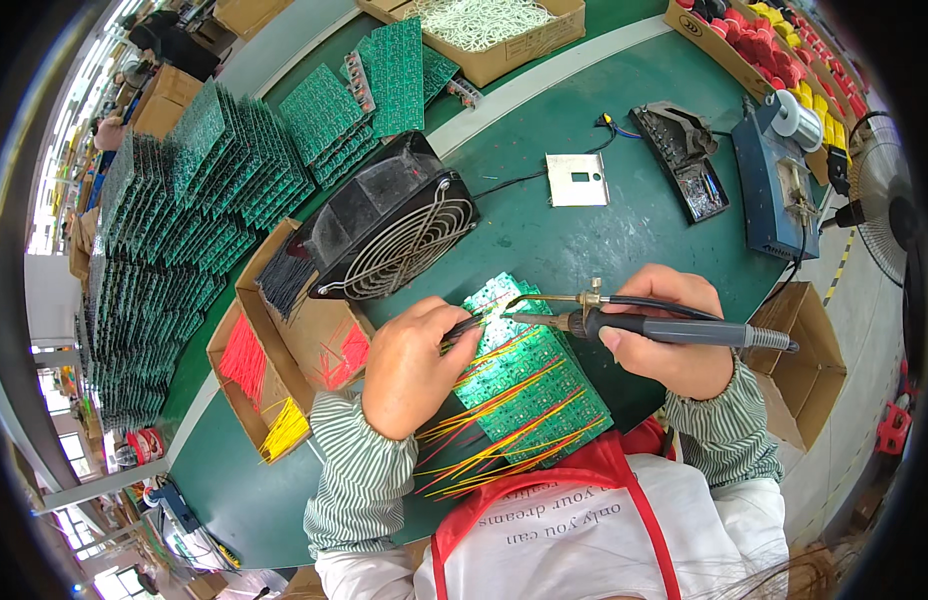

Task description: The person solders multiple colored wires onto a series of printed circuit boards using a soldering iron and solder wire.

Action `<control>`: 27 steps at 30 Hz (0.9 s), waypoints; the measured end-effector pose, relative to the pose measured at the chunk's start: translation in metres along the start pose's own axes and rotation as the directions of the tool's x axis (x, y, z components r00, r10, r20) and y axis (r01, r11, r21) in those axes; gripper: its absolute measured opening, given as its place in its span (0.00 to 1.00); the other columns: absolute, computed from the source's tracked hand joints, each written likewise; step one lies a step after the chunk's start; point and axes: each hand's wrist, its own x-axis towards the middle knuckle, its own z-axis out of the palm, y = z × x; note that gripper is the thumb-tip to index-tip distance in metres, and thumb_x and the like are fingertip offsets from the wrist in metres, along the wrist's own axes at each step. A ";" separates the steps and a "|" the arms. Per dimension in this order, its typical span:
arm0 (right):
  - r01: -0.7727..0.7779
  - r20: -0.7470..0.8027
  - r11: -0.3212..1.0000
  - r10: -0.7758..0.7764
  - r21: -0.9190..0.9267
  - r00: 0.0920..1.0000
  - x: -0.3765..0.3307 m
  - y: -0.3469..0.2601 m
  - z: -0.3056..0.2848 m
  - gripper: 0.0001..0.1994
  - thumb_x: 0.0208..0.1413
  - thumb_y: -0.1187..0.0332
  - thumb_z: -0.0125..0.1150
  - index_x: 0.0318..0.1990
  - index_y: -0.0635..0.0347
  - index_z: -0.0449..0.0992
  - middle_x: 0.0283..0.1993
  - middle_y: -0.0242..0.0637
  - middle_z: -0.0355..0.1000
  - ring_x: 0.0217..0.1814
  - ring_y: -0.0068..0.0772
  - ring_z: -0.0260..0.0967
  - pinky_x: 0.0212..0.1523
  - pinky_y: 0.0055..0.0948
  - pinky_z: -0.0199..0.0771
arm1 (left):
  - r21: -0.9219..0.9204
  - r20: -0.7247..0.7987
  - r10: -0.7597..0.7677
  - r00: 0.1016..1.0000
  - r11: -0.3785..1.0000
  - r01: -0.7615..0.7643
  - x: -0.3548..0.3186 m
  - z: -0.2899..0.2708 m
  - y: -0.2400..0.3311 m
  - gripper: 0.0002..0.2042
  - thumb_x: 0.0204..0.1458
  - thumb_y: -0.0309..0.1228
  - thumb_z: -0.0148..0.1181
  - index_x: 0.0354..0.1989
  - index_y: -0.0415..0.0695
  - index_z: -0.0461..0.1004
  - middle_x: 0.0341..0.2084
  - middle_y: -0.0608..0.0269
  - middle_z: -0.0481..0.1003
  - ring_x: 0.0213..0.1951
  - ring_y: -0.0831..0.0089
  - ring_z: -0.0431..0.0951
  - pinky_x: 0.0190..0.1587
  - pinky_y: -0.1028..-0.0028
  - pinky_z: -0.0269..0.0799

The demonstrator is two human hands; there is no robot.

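Note:
My right hand grips a soldering iron that has a brass solder-feed tube fixed along its top. The iron's tip meets the far end of a green circuit board panel. My left hand is closed at the panel's left edge, pinching black wires whose ends point toward the tip. Their exact number is hidden by the fingers. Red and yellow wires stick out leftward from the panel in rows.
A black fan stands beyond my left hand. Beside it a cardboard box holds black, red and yellow wires. Stacked circuit boards fill the left. Farther back are a white metal plate, a black iron stand and a blue soldering station.

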 end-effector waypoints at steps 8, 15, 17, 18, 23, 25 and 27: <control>-0.014 -0.027 1.000 0.013 -0.024 1.000 -0.004 0.000 -0.006 0.10 0.41 0.70 0.68 0.28 0.65 0.74 0.22 0.30 0.71 0.25 0.14 0.65 0.26 0.18 0.65 | 0.346 -0.390 0.088 0.917 0.936 0.057 -0.011 -0.035 -0.007 0.05 0.47 0.26 0.60 0.32 0.42 0.76 0.27 0.55 0.76 0.29 0.59 0.76 0.32 0.65 0.71; -0.042 -0.069 0.998 0.045 0.040 0.997 -0.005 -0.001 -0.010 0.09 0.41 0.71 0.67 0.28 0.64 0.74 0.22 0.31 0.71 0.24 0.15 0.65 0.27 0.18 0.66 | 0.120 -0.202 0.116 0.973 0.988 -0.093 0.000 -0.010 0.021 0.05 0.46 0.27 0.61 0.31 0.41 0.75 0.25 0.56 0.75 0.28 0.57 0.75 0.32 0.64 0.71; -0.044 -0.081 0.999 0.045 0.016 0.996 -0.005 0.001 -0.011 0.09 0.40 0.71 0.67 0.28 0.64 0.74 0.22 0.31 0.71 0.24 0.16 0.66 0.27 0.18 0.66 | 0.038 -0.083 0.061 0.995 0.998 -0.058 0.006 -0.002 0.022 0.05 0.46 0.27 0.61 0.30 0.39 0.75 0.25 0.55 0.73 0.28 0.56 0.75 0.31 0.64 0.70; -0.045 -0.083 0.999 0.047 0.016 0.995 -0.005 0.001 -0.011 0.09 0.40 0.71 0.67 0.28 0.64 0.74 0.22 0.31 0.71 0.24 0.16 0.66 0.27 0.18 0.66 | 0.037 -0.080 0.062 0.995 0.998 -0.060 0.008 0.001 0.019 0.05 0.46 0.27 0.61 0.30 0.39 0.75 0.25 0.55 0.73 0.28 0.56 0.75 0.31 0.64 0.70; -0.075 -0.077 0.997 0.077 0.025 0.994 -0.002 0.004 -0.012 0.09 0.41 0.70 0.67 0.28 0.64 0.74 0.23 0.31 0.72 0.25 0.16 0.66 0.27 0.19 0.66 | -0.060 -0.068 0.046 0.997 0.997 -0.050 0.016 0.012 0.011 0.06 0.46 0.28 0.62 0.29 0.37 0.75 0.25 0.54 0.72 0.26 0.57 0.74 0.29 0.64 0.69; -0.053 -0.071 0.999 0.053 0.005 0.996 0.000 0.004 -0.011 0.09 0.41 0.70 0.67 0.28 0.64 0.74 0.23 0.32 0.72 0.25 0.16 0.66 0.27 0.19 0.66 | -0.066 -0.053 0.032 0.998 0.997 -0.036 0.017 0.012 0.012 0.07 0.46 0.28 0.62 0.29 0.38 0.75 0.25 0.54 0.72 0.26 0.57 0.74 0.29 0.65 0.69; -0.030 -0.064 0.999 0.029 -0.017 0.998 0.001 0.004 -0.010 0.09 0.41 0.70 0.67 0.28 0.64 0.74 0.23 0.32 0.72 0.25 0.16 0.66 0.27 0.19 0.67 | -0.073 -0.039 0.019 0.999 0.997 -0.022 0.018 0.011 0.011 0.07 0.46 0.28 0.62 0.29 0.38 0.75 0.24 0.54 0.72 0.25 0.57 0.73 0.28 0.65 0.69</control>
